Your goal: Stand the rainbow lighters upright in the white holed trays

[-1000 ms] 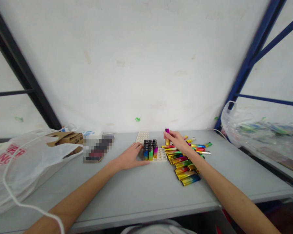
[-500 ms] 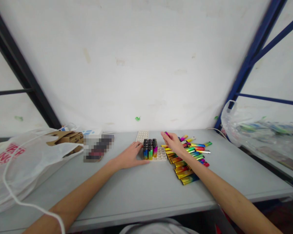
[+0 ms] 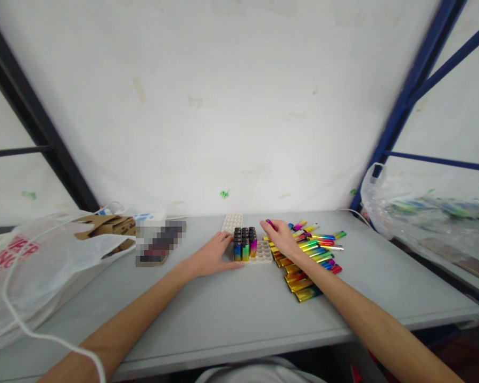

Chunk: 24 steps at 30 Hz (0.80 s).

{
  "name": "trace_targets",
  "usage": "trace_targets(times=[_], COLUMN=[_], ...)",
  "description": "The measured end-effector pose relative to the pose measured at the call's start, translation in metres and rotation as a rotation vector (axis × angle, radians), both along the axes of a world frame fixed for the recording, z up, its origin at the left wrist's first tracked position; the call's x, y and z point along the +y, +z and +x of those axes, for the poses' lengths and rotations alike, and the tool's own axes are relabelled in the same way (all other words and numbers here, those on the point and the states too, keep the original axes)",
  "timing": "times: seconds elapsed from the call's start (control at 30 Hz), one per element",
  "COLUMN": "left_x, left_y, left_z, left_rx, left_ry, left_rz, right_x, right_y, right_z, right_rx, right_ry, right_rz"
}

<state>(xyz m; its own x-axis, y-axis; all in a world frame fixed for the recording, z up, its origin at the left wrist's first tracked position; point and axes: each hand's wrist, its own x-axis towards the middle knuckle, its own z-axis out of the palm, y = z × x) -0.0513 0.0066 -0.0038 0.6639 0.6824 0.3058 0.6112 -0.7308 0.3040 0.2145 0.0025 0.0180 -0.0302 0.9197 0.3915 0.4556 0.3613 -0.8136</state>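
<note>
A white slotted tray (image 3: 263, 254) lies on the grey table (image 3: 231, 308), with several rainbow lighters (image 3: 245, 243) standing upright in its left part. My left hand (image 3: 211, 257) rests flat against the tray's left side, fingers stretched out. My right hand (image 3: 281, 238) hovers just right of the tray, fingers closed round a magenta lighter (image 3: 270, 222) whose tip shows above them. A pile of loose rainbow lighters (image 3: 309, 255) lies on the table under and right of that hand.
A second white tray (image 3: 232, 222) lies behind the first. At the left are a white plastic bag (image 3: 32, 271), a cardboard box (image 3: 104, 226) and a blurred-out packet. A clear bag of goods (image 3: 423, 213) sits at the right by a blue frame.
My right hand has tipped the magenta lighter from upright to a lower slant and drifted left toward the tray. My left hand has stayed put.
</note>
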Motion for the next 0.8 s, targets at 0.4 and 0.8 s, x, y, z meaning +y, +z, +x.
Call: trace_targets(times=[0.4,0.8], left_x=[0.000,-0.002], left_y=[0.000,0.002], left_z=[0.000,0.001], left_rx=[-0.004,-0.019], left_ry=[-0.009,-0.008], left_rz=[-0.004,-0.021], right_x=[-0.004,-0.020], right_y=[0.004,0.033], right_z=[0.004,0.019], right_rx=[-0.049,-0.357], right_ry=[0.016,0.319], right_rz=[0.094,0.260])
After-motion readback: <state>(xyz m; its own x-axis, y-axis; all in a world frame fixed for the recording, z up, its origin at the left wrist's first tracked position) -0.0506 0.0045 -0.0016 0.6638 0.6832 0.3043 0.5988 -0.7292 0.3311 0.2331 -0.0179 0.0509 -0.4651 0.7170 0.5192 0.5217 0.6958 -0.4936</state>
